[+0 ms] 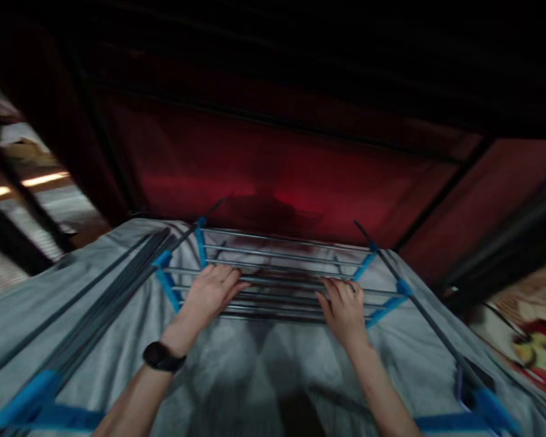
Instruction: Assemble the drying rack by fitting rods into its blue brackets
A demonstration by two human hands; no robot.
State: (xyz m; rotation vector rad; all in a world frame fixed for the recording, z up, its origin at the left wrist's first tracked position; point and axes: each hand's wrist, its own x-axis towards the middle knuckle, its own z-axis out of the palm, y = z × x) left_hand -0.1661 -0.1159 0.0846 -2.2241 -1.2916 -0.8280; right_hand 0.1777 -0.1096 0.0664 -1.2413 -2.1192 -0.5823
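We are pressing our left hand [212, 291] and right hand [343, 309], fingers flat and open, onto the drying rack's rods [282, 267] above the grey sheet [236, 358], steadying it.

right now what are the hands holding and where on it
Both hands rest on the drying rack, on its metal rods at the near edge. The left hand lies flat with fingers over the rods; the right hand does likewise. Whether either grips cannot be told.

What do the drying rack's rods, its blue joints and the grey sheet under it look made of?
Rods: probably metal, thin with a dull sheen. Blue joints: likely matte plastic. Grey sheet: soft fabric, creased. Left hand and right hand rest on the rods.
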